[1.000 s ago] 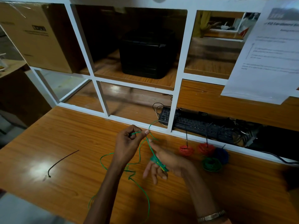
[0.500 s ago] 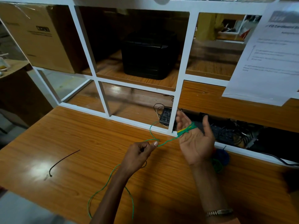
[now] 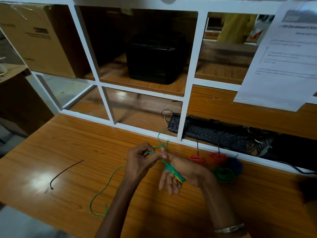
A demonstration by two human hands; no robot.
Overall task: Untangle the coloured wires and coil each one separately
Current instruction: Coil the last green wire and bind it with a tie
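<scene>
While the white shelf unit point(image 3: 186, 107) takes up most of the view, its cubbies hold a cardboard box point(image 3: 36, 40), a black case point(image 3: 155, 56) and a keyboard point(image 3: 205, 132) half hidden in shadow. On the desk point(image 3: 72, 148), the right hand point(image 3: 182, 172) has green wire point(image 3: 174, 171) wrapped around its straight fingers, while the left hand point(image 3: 143, 159) pinches the strand. Finished coils point(image 3: 223, 174) sit near the shelf. Loose black wire point(image 3: 64, 170) lies apart.
</scene>
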